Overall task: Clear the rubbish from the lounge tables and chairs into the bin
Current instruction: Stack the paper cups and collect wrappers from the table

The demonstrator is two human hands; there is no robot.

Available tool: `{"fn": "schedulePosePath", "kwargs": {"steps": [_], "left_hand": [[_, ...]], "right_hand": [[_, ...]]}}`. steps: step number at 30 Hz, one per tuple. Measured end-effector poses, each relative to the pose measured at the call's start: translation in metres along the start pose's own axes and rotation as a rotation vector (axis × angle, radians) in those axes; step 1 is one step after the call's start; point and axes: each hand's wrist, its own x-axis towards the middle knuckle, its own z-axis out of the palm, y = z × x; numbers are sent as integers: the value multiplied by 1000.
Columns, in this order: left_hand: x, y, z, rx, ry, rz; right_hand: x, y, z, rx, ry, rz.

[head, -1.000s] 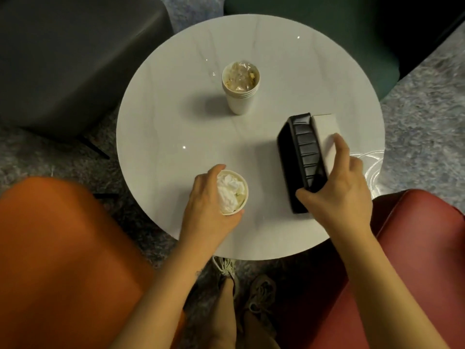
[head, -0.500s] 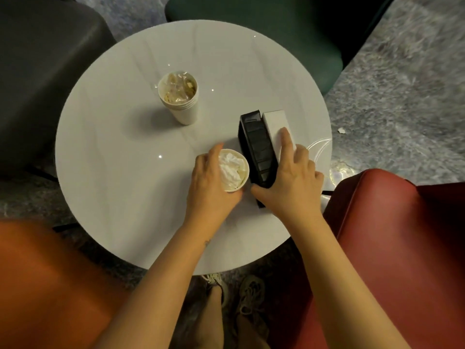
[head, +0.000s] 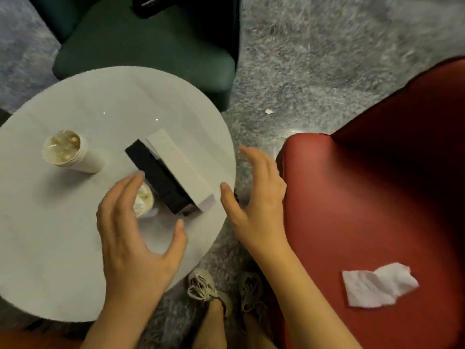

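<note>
On the round white table (head: 63, 248) stand two paper cups stuffed with rubbish. One cup (head: 144, 201) with a crumpled tissue is right under the fingers of my left hand (head: 133, 227), which hovers open above it. The other cup (head: 68, 152) stands at the far left. A black and white box (head: 173, 172) lies beside the near cup. My right hand (head: 256, 197) is open past the table's right edge, holding nothing. A crumpled white tissue (head: 377, 285) lies on the red chair seat (head: 364, 210).
A dark green chair (head: 151, 46) stands behind the table. A small white scrap (head: 268, 111) lies on the grey carpet (head: 327, 59). My shoes (head: 208, 290) are on the floor between table and red chair. An orange seat edge shows at bottom left.
Both hands have let go: the left has lifted off the tissue cup, the right has come off the box and moved right. The view has swung right, showing the red chair and its tissue.
</note>
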Motion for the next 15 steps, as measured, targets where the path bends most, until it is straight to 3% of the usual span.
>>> {"fn": "schedulePosePath", "kwargs": {"steps": [6, 12, 15], "left_hand": [[-10, 96, 92, -198, -212, 286], [-91, 136, 211, -242, -699, 303], [-137, 131, 272, -199, -898, 334]], "right_hand": [[-42, 97, -89, -85, 324, 248], [-133, 235, -148, -263, 374, 713], [-169, 300, -154, -286, 302, 858]]}}
